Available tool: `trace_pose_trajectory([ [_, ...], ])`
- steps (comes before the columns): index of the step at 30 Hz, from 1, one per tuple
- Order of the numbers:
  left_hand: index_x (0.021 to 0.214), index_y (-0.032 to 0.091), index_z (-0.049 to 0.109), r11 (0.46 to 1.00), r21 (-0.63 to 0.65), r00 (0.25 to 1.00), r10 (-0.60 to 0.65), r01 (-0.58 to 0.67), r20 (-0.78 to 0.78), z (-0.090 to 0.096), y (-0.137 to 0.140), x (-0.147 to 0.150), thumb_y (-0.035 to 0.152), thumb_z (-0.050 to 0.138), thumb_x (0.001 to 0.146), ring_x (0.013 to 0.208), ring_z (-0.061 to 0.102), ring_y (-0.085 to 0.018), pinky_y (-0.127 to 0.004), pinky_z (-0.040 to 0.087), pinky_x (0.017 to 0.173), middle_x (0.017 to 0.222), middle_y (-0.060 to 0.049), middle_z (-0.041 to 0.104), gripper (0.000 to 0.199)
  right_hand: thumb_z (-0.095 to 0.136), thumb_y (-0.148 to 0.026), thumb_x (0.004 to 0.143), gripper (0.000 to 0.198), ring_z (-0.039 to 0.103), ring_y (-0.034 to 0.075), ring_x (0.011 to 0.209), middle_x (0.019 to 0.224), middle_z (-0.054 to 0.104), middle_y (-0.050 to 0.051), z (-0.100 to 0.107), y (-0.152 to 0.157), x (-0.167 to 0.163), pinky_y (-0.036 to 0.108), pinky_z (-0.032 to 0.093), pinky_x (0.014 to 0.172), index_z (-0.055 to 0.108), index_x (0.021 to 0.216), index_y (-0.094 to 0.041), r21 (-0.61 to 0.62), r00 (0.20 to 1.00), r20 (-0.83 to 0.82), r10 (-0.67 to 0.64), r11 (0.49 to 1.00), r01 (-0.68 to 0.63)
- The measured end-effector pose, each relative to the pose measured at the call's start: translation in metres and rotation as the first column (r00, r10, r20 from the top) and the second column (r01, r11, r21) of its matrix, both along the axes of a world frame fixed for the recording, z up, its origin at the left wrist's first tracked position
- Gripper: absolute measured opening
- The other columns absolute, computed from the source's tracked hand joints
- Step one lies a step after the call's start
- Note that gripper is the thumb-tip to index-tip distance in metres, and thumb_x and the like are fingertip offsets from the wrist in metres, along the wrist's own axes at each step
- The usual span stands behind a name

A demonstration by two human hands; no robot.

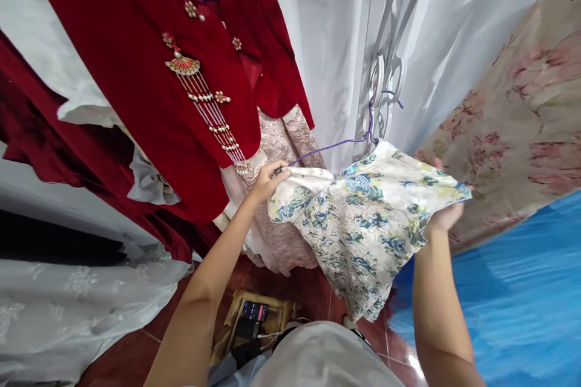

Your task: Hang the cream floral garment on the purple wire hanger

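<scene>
A white top with a blue floral print hangs spread out in front of me, with a purple wire hanger at its neck. My left hand is closed, pinching the top's left shoulder edge at the end of the hanger arm. On the other side, my right hand grips the right shoulder from behind. The fabric hides most of its fingers; one fingertip shows above the edge. The hanger's hook rises beside white rings and appears free of them, though I cannot tell for sure.
A dark red velvet jacket with a beaded tassel hangs at left, over a pale pink brocade garment. White cloth hangs behind. Floral fabric and blue fabric are at right. A phone lies on a wooden stool below.
</scene>
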State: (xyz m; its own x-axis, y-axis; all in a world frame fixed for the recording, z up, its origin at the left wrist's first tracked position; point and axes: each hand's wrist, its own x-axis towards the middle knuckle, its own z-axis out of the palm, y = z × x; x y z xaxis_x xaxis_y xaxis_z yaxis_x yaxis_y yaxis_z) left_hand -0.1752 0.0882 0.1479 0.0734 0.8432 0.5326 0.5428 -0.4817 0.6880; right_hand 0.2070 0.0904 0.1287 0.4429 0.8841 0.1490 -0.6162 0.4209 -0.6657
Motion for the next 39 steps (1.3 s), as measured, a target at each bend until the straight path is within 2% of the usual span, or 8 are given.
trace_pose_trajectory([
  [3, 0.064, 0.020, 0.054, 1.000, 0.018, 1.000, -0.022, 0.022, -0.007, 0.011, 0.008, 0.002, 0.050, 0.064, 0.085, 0.061, 0.050, -0.015, -0.027, 0.043, 0.057, 0.062, 0.001, 0.051, 0.038, 0.053, -0.072, 0.086, 0.056, 0.071, 0.032, 0.095, 0.100, 0.074, 0.010, -0.005, -0.005, 0.019, 0.047, 0.055, 0.078, 0.072, 0.110, -0.026, 0.109, 0.990, 0.091, -0.110, 0.989, 0.100],
  [7, 0.051, 0.021, 0.036, 0.992, 0.076, 0.989, -0.087, 0.096, -0.118, 0.039, 0.021, 0.011, 0.055, 0.058, 0.090, 0.053, 0.038, -0.013, -0.028, 0.034, 0.051, 0.052, 0.002, 0.035, 0.056, 0.079, -0.056, 0.070, 0.041, 0.058, 0.018, 0.061, 0.069, 0.065, 0.003, -0.013, -0.003, 0.028, 0.032, 0.049, 0.061, 0.072, 0.079, -0.017, 0.066, 0.898, 0.283, -0.336, 0.941, 0.331],
  [14, 0.091, 0.024, 0.066, 0.980, 0.075, 0.818, -0.110, 0.183, -0.565, 0.078, 0.033, 0.067, 0.036, 0.064, 0.093, 0.067, 0.056, -0.018, -0.030, 0.039, 0.065, 0.075, 0.000, 0.064, 0.012, 0.079, -0.070, 0.068, 0.056, 0.047, 0.012, 0.050, 0.055, 0.047, -0.006, -0.028, 0.005, 0.023, 0.024, 0.044, 0.048, 0.052, 0.062, -0.021, -0.027, 0.945, 0.245, -0.216, 0.973, 0.229],
  [19, 0.096, 0.021, 0.065, 0.969, 0.190, 0.845, -0.031, 0.155, -0.533, 0.072, 0.039, 0.095, 0.032, 0.052, 0.101, 0.081, 0.060, -0.020, -0.031, 0.043, 0.072, 0.088, -0.004, 0.064, 0.018, 0.073, -0.076, 0.071, 0.059, 0.044, 0.011, 0.052, 0.058, 0.047, -0.005, -0.039, -0.004, 0.032, 0.024, 0.040, 0.047, 0.054, 0.065, -0.021, -0.003, 0.915, 0.336, -0.225, 0.971, 0.240],
  [25, 0.098, 0.022, 0.071, 0.946, 0.313, 0.930, 0.037, 0.085, -0.365, 0.056, 0.038, 0.100, 0.029, 0.056, 0.100, 0.088, 0.062, -0.019, -0.031, 0.048, 0.081, 0.097, -0.006, 0.063, 0.018, 0.071, -0.064, 0.080, 0.056, 0.033, 0.009, 0.051, 0.055, 0.038, -0.006, -0.056, -0.024, 0.061, 0.023, 0.030, 0.047, 0.049, 0.055, -0.019, 0.073, 0.738, 0.560, -0.377, 0.910, 0.409],
  [29, 0.109, 0.023, 0.072, 0.931, 0.364, 0.943, 0.100, 0.024, -0.317, 0.050, 0.033, 0.111, 0.026, 0.053, 0.101, 0.092, 0.063, -0.019, -0.031, 0.049, 0.081, 0.099, -0.006, 0.064, 0.021, 0.076, -0.055, 0.077, 0.038, 0.048, 0.011, 0.058, 0.067, 0.059, -0.003, -0.060, -0.033, 0.065, 0.022, 0.041, 0.054, 0.069, 0.078, -0.017, 0.012, 0.791, 0.582, -0.189, 0.974, 0.225],
  [36, 0.104, 0.022, 0.071, 0.920, 0.376, 0.951, 0.206, -0.108, -0.232, 0.063, 0.024, 0.116, 0.026, 0.053, 0.100, 0.092, 0.062, -0.021, -0.033, 0.049, 0.084, 0.099, -0.007, 0.065, 0.019, 0.075, -0.053, 0.079, 0.037, 0.045, 0.010, 0.054, 0.068, 0.057, -0.005, -0.004, -0.001, 0.059, 0.020, 0.039, 0.051, 0.071, 0.092, -0.019, 0.096, 0.863, 0.482, -0.150, 0.988, 0.118],
  [39, 0.098, 0.022, 0.066, 0.899, 0.386, 0.935, 0.299, -0.208, -0.191, 0.042, 0.016, 0.097, 0.028, 0.046, 0.103, 0.096, 0.061, -0.023, -0.035, 0.047, 0.089, 0.100, -0.008, 0.064, 0.021, 0.078, -0.053, 0.078, 0.036, 0.053, 0.013, 0.059, 0.075, 0.065, -0.002, 0.011, -0.006, 0.049, 0.023, 0.046, 0.057, 0.073, 0.094, -0.021, 0.098, 0.864, 0.504, -0.001, 0.994, -0.056],
])
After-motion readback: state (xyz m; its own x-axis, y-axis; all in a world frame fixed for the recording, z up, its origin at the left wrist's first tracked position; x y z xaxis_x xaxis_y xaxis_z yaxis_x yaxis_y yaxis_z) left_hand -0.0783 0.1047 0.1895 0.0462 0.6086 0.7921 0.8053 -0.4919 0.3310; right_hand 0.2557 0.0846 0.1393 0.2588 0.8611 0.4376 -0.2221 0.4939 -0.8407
